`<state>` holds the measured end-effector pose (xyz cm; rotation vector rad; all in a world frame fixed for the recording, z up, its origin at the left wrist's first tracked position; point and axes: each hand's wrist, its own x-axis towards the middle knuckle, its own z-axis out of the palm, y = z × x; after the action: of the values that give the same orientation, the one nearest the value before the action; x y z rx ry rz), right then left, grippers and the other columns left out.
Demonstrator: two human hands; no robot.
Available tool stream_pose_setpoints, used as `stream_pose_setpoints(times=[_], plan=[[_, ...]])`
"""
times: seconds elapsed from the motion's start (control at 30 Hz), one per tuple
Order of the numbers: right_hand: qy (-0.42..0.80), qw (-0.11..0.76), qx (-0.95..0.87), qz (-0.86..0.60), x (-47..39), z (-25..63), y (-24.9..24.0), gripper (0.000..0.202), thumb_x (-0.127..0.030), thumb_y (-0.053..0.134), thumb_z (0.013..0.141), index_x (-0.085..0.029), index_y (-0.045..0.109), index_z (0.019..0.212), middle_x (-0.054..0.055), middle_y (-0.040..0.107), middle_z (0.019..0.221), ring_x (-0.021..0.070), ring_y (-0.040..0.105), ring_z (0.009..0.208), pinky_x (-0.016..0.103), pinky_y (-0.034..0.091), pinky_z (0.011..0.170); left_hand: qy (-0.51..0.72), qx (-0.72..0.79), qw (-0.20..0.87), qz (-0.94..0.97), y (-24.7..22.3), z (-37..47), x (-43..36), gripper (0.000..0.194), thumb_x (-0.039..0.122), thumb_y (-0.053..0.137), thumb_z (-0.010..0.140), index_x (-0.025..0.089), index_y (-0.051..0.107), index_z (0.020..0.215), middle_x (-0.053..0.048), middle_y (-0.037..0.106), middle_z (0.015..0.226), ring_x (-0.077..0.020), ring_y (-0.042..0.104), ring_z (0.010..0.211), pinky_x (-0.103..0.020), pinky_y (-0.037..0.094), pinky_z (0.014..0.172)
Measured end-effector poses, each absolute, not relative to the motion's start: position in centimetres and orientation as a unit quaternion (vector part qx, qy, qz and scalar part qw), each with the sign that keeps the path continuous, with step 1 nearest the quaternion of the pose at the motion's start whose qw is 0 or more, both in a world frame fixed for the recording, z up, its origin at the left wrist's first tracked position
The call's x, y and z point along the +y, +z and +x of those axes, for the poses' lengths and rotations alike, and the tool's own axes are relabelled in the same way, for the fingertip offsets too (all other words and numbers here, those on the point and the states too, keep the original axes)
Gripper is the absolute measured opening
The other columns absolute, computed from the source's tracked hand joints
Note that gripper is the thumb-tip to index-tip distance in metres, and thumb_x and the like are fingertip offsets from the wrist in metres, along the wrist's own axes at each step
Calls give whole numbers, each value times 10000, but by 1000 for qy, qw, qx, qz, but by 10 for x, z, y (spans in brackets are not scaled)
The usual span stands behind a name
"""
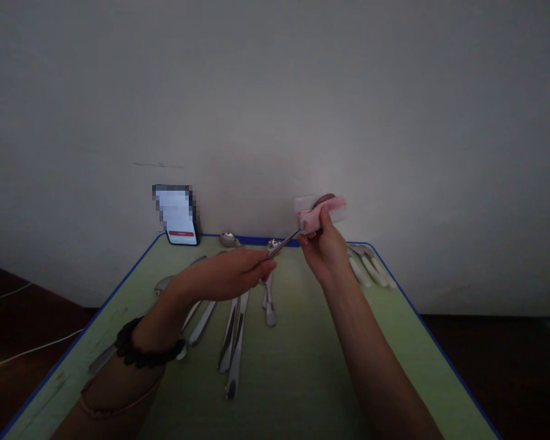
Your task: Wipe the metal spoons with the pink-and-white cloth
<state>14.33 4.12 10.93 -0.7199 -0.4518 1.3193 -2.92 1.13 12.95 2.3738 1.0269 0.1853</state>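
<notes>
My left hand (229,272) is closed on the thin metal handle of a spoon (285,243), which slants up to the right. My right hand (323,247) pinches a pink and white cloth (318,217) around the spoon's far end. A dark, rounded part, apparently the spoon's bowl, shows above the cloth; the rest of that end is covered. Below my left hand lie several table knives (233,354), side by side. Small spoons (269,308) lie just right of them. Other metal cutlery (204,321) is partly hidden under my left forearm.
A phone (176,214) with a lit screen leans on the wall (275,91) at the back left. Several white-handled forks (371,269) lie at the right edge of the green table (302,379). The wall stands right behind the table's blue back edge.
</notes>
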Motion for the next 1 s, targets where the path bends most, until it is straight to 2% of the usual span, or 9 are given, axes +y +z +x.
stream_pose_setpoints(times=[0.2, 0.4, 0.67, 1.0], plan=[[600, 692, -258, -308, 39, 141, 107, 315, -439, 708, 655, -187, 520, 644, -56, 542, 528, 51, 411, 420, 196, 307, 379, 80, 385, 281, 875, 131, -28, 10, 343, 366, 275, 927, 173, 504, 758, 12, 553, 699, -117, 505, 609, -215, 370, 586], [603, 695, -244, -307, 37, 140, 107, 287, -413, 713, 653, -182, 543, 651, -45, 568, 554, 60, 459, 459, 192, 322, 391, 60, 387, 285, 875, 133, -26, 9, 372, 412, 254, 928, 173, 488, 765, 18, 522, 659, -115, 488, 582, -214, 350, 548], [605, 688, -257, -307, 36, 138, 109, 284, -407, 728, 632, -183, 567, 700, -36, 600, 588, 75, 496, 488, 200, 323, 396, 78, 380, 295, 873, 133, -25, 10, 273, 334, 265, 917, 182, 462, 804, 30, 488, 632, -114, 471, 567, -216, 365, 552], [607, 682, -265, -311, 35, 138, 111, 259, -398, 708, 652, -182, 572, 696, -24, 601, 595, 83, 487, 501, 200, 307, 400, 68, 380, 294, 874, 135, -26, 9, 297, 341, 275, 915, 183, 465, 750, 33, 496, 602, -103, 455, 536, -208, 360, 524]])
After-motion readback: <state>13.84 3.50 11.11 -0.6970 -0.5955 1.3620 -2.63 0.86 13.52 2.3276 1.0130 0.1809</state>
